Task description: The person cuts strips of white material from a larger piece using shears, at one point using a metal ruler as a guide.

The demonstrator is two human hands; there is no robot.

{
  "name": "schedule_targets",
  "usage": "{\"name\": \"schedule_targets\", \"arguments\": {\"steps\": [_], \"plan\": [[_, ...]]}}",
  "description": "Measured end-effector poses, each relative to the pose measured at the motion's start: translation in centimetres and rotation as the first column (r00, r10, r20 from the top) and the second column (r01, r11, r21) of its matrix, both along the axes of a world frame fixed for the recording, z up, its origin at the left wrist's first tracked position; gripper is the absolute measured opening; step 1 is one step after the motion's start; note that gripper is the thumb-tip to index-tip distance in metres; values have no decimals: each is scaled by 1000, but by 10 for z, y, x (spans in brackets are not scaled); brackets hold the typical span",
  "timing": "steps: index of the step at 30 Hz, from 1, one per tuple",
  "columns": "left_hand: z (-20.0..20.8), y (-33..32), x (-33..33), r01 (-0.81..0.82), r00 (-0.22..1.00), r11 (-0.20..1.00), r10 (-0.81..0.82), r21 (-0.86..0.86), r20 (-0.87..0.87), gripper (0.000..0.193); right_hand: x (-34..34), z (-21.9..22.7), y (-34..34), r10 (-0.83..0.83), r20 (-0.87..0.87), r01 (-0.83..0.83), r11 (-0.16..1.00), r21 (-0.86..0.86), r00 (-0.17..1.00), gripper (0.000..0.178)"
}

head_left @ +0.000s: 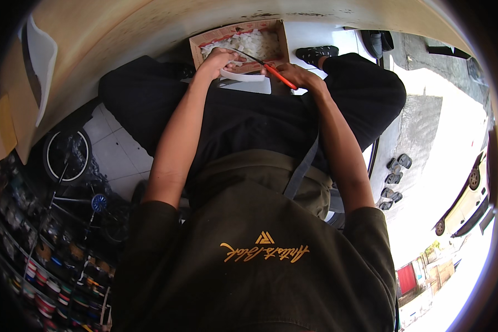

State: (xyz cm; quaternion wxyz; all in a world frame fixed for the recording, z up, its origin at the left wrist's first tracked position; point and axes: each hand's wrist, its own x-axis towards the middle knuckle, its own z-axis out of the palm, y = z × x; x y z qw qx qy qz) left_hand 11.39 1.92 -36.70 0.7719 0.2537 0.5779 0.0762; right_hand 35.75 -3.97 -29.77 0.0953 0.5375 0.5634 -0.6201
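An open cardboard box [284,45] holds a loose heap of white scraps [257,43]. On its near side, the left hand [220,62] grips a curved white strip [246,77], its long axis left to right. The right hand's [301,76] fingers close round orange-handled scissors [282,77], blades pointing forward-left over the box.

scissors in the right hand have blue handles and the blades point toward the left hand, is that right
Not quite: the handles are orange-red, not blue, as the head view shows. The scissors are indeed in the right hand, with the blades pointing toward the left hand.
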Motion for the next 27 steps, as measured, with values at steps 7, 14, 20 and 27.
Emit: {"name": "schedule_targets", "arguments": {"steps": [7, 14, 20, 27], "plan": [[16, -2, 9, -48, 991, 999, 45, -21, -127, 16, 3, -14, 0, 30, -6, -29, 993, 115, 1000, 65], [9, 0, 2, -149, 989, 987, 149, -68, -3, 17, -1, 16, 3, -108, 12, 109, 989, -104, 994, 91], [-15, 2, -5, -160, 985, 987, 158, 32, 64, 15, -3, 12, 0, -28, 54, 33, 995, -94, 998, 101], [-19, -3, -3, -166, 986, 985, 166, 52, 0, 16, -6, 25, 3, -6, 23, 7, 1000, -29, 1000, 91]]}}
